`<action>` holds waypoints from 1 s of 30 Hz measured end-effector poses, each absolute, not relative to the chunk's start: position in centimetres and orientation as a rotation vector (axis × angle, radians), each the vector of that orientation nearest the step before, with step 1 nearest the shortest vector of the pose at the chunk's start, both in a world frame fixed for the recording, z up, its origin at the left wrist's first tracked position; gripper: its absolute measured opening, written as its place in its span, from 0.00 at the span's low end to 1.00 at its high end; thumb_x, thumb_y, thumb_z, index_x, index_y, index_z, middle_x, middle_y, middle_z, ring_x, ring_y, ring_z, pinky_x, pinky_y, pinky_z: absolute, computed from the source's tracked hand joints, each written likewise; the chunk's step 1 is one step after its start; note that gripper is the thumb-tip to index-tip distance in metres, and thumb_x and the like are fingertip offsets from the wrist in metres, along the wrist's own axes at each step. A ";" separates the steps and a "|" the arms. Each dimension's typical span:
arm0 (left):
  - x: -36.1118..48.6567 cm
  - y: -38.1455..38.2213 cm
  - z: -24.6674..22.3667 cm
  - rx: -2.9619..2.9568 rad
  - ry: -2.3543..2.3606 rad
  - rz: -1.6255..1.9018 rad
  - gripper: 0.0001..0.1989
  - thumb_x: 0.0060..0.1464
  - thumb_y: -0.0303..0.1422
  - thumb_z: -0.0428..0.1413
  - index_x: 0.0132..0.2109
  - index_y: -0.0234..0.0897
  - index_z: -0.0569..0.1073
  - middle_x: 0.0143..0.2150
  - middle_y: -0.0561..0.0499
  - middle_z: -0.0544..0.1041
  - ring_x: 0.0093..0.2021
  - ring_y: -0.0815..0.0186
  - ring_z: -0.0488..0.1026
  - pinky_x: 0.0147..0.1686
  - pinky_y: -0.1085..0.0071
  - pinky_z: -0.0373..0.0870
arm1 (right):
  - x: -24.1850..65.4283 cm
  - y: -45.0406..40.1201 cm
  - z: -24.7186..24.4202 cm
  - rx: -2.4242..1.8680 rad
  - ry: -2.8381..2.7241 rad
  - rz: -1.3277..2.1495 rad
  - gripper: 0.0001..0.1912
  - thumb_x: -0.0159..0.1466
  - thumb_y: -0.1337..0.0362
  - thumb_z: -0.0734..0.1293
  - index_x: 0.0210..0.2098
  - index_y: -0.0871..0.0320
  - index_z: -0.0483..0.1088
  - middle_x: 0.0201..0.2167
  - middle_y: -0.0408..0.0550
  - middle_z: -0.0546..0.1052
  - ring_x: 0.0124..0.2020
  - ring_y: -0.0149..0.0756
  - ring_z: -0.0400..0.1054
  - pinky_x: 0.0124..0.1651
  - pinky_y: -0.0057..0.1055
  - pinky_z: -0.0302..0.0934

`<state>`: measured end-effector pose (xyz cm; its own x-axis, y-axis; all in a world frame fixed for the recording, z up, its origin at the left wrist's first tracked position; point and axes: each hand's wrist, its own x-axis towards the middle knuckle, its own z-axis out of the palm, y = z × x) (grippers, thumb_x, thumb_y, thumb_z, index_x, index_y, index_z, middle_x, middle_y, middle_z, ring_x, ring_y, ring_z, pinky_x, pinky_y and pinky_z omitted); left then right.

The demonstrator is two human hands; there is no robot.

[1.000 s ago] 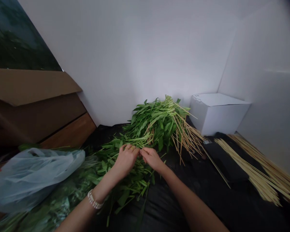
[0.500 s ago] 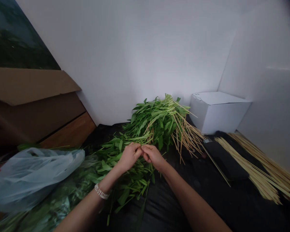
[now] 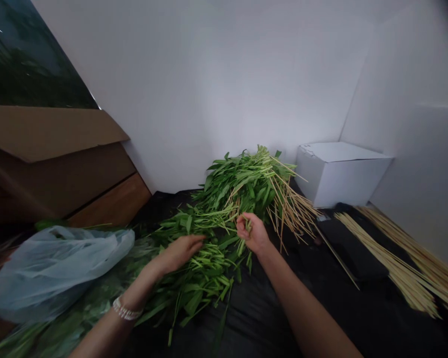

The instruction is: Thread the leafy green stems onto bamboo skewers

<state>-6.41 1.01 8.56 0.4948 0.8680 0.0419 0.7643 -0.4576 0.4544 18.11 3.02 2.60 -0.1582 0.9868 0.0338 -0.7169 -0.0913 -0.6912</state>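
Green stems of a leafy vegetable that looks like water spinach are closed in my right hand (image 3: 253, 232), held a little above the near pile. My left hand (image 3: 182, 251) reaches over that near pile of leafy greens (image 3: 212, 263), its fingers stretched out and nothing seen in them. Whether its fingertips touch the leaves is hard to tell. Behind the hands lies a taller heap of bundled greens (image 3: 239, 174), cut stem ends pointing up. Thin tan strips (image 3: 293, 204) stick out from the heap's right side.
A translucent plastic bag (image 3: 59, 268) lies at the left, before an open cardboard box (image 3: 56, 134). At the right are a white box (image 3: 343, 169), a black flat object (image 3: 353, 248) and long pale strips (image 3: 392, 263). Black sheeting (image 3: 261, 318) covers the surface.
My hands, together before, have come apart. The left has moved left and down over the near pile, fingers extended; the right has shifted right, with green stems now showing in it.
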 end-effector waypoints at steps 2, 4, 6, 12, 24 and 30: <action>-6.3 0.7 7.7 2.362 1.253 0.235 0.18 0.58 0.43 0.49 0.47 0.42 0.78 0.48 0.48 0.80 0.47 0.58 0.76 0.48 0.68 0.68 | 18.6 3.2 2.6 -0.502 -0.646 1.615 0.10 0.53 0.60 0.62 0.21 0.58 0.69 0.13 0.38 0.62 0.12 0.23 0.42 0.16 0.26 0.33; -6.1 1.0 7.7 2.370 1.251 0.278 0.19 0.60 0.43 0.47 0.45 0.43 0.79 0.48 0.50 0.80 0.47 0.59 0.76 0.49 0.69 0.68 | 18.9 3.3 2.4 -0.486 -0.626 1.607 0.08 0.51 0.62 0.61 0.22 0.58 0.70 0.15 0.39 0.64 0.12 0.23 0.43 0.16 0.26 0.33; -5.7 2.1 8.3 2.396 1.287 0.404 0.18 0.60 0.44 0.48 0.42 0.43 0.80 0.47 0.50 0.80 0.47 0.59 0.75 0.49 0.69 0.67 | 19.1 3.4 2.2 -0.479 -0.616 1.606 0.07 0.49 0.64 0.61 0.23 0.58 0.70 0.16 0.40 0.66 0.12 0.24 0.44 0.16 0.25 0.33; -4.3 8.4 7.9 2.504 1.454 0.426 0.17 0.58 0.40 0.50 0.44 0.40 0.81 0.43 0.49 0.82 0.43 0.59 0.77 0.44 0.70 0.69 | 19.2 3.7 1.7 -0.421 -0.587 1.640 0.03 0.46 0.66 0.62 0.21 0.57 0.67 0.14 0.38 0.64 0.11 0.23 0.45 0.15 0.24 0.33; -4.4 15.4 3.6 2.586 1.874 0.258 0.09 0.50 0.30 0.57 0.37 0.45 0.81 0.38 0.47 0.82 0.43 0.56 0.76 0.45 0.66 0.68 | 18.4 4.0 1.0 -0.391 -0.621 1.711 0.03 0.49 0.66 0.65 0.24 0.58 0.69 0.09 0.33 0.58 0.10 0.22 0.44 0.13 0.22 0.32; -5.2 13.4 6.1 2.471 2.060 0.854 0.18 0.62 0.36 0.46 0.52 0.38 0.76 0.49 0.43 0.78 0.48 0.57 0.74 0.45 0.65 0.67 | 18.2 3.9 0.7 -0.425 -0.621 1.720 0.03 0.49 0.65 0.65 0.24 0.59 0.69 0.10 0.33 0.58 0.10 0.21 0.44 0.13 0.22 0.33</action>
